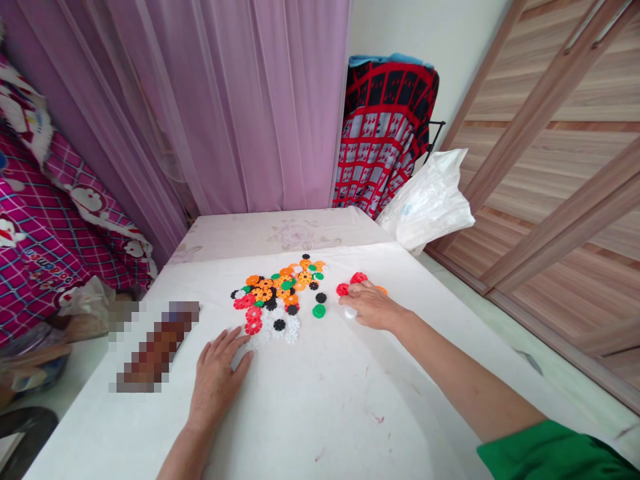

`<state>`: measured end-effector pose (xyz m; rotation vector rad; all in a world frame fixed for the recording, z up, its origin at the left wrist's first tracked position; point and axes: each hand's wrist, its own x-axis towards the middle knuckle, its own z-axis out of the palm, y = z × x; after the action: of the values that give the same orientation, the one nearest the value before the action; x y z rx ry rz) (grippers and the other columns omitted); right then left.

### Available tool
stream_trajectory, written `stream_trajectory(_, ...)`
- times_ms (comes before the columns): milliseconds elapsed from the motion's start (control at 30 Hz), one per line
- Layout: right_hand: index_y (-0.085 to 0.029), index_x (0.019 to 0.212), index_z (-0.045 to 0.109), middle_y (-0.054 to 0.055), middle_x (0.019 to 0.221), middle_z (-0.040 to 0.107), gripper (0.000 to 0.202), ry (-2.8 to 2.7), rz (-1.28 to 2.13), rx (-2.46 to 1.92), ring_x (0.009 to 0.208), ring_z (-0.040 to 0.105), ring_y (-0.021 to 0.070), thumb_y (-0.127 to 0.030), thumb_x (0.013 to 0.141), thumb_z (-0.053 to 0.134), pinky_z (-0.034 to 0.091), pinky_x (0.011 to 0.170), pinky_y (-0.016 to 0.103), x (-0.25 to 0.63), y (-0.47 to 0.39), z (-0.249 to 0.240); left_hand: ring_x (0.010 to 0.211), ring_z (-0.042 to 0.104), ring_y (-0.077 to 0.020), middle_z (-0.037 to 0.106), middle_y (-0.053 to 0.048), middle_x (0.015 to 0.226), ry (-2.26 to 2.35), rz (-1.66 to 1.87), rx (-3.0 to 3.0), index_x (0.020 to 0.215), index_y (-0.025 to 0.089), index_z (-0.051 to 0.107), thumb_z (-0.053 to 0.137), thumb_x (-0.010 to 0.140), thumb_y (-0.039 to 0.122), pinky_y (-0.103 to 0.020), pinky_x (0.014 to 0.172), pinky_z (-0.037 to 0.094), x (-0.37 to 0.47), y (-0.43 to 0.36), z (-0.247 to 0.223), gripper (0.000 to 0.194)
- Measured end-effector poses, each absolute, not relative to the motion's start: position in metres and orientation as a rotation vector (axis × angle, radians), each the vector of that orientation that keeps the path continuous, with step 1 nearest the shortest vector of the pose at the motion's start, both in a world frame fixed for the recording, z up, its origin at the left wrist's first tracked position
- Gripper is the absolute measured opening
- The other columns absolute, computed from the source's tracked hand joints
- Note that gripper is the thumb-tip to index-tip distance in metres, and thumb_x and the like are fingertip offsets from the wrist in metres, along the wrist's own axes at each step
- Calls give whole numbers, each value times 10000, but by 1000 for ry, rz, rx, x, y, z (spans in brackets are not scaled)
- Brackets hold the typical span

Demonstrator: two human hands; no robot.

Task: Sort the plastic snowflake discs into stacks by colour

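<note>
Small flower-shaped plastic discs lie heaped on the white-covered table [310, 413]: orange discs [261, 293], white discs [292, 329], red discs [253, 320], plus black and green ones. My left hand [220, 367] rests open at the heap's near-left edge, its fingers spread beside the red and white discs. Right of the heap, my right hand [373, 307] reaches low over the table, fingertips closed at a red disc [343, 289]. More red discs [359, 277] lie just beyond its knuckles. A white disc [350, 311] shows under the hand and an orange disc [382, 291] behind it.
A black disc [321, 298] and a green disc [319, 311] lie between heap and right hand. A blurred-out object [157, 347] is at the table's left. Beyond stand a purple curtain [260, 100], a white plastic bag [430, 200] and a wooden wardrobe [560, 167].
</note>
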<state>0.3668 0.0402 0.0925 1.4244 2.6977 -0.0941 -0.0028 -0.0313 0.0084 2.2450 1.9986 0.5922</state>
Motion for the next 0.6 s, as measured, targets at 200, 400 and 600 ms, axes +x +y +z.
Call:
stream_trajectory(200,-201,1009,683,92,957,631,341,2656,-97,1358,975,508,222,-101,713,546,262,856,358,361,43,98,1305,472,-279,585,-30,1352,2001,607,2250,1146,301,653,449,870,426,-529,1086,328,-2,-31,9,364)
stream_trajectory(400,-191,917,694,94,933,645,253,2627,-97,1332,971,520,227,-130,711,561,263,853,362,360,45,96,1305,472,-286,582,-34,1354,1991,613,2251,1149,295,651,454,872,417,-539,1084,331,-2,-31,10,361)
stream_trajectory(600,-203,991,691,90,956,665,306,2657,-106,1407,995,532,237,-154,702,601,291,873,367,363,41,104,1297,481,-286,590,-37,1344,1986,627,2263,1147,295,653,467,872,404,-539,1078,341,-2,-31,10,350)
